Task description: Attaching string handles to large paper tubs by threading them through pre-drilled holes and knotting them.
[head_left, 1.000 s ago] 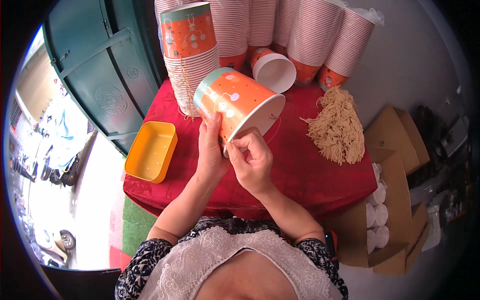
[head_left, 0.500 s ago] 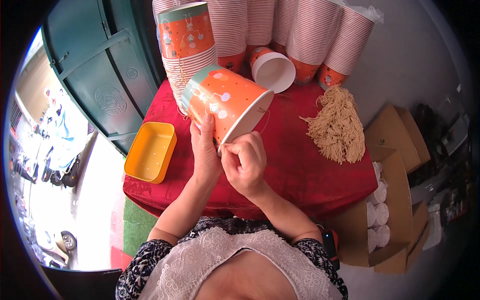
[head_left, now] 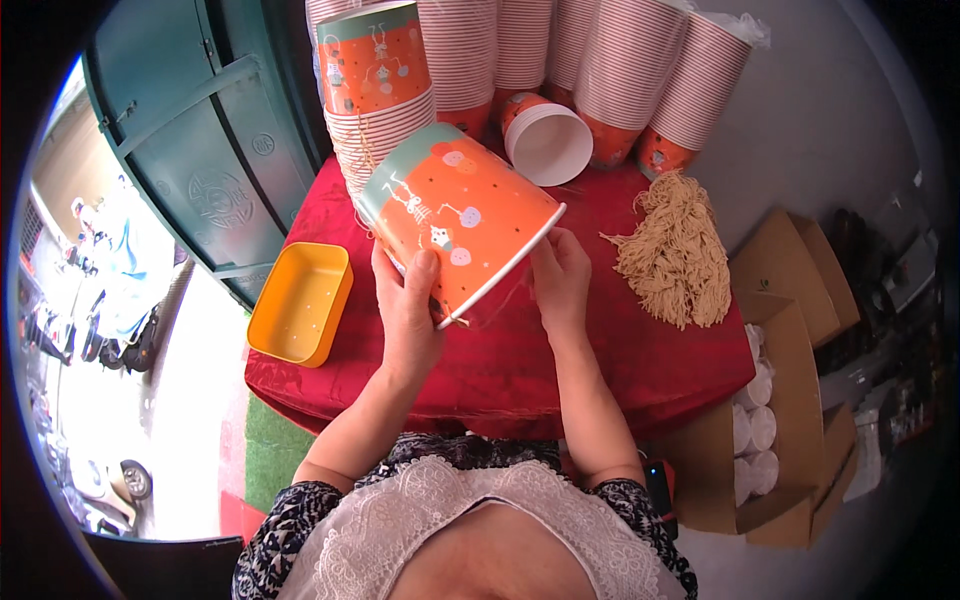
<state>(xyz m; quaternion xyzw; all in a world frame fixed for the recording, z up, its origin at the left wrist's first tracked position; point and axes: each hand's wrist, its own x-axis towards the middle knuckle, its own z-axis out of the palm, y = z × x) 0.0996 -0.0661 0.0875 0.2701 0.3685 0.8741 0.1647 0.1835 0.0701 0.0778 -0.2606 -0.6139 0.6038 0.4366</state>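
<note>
Beneath the orange tub (head_left: 465,225) lies red cloth (head_left: 650,370), beside a green door (head_left: 175,175).

A stretch of red cloth (head_left: 660,365) gives passage between the right hand (head_left: 562,275) and the string bundle (head_left: 678,255). Tall cup stacks (head_left: 625,75) block the back, a yellow tray (head_left: 300,310) the left.

Head-worn fisheye camera, left of a side-by-side pair, looks down and forward past the white lace collar (head_left: 390,510) onto the rectangular, red cloth-covered table (head_left: 650,370) at close range; straight edges bend.
</note>
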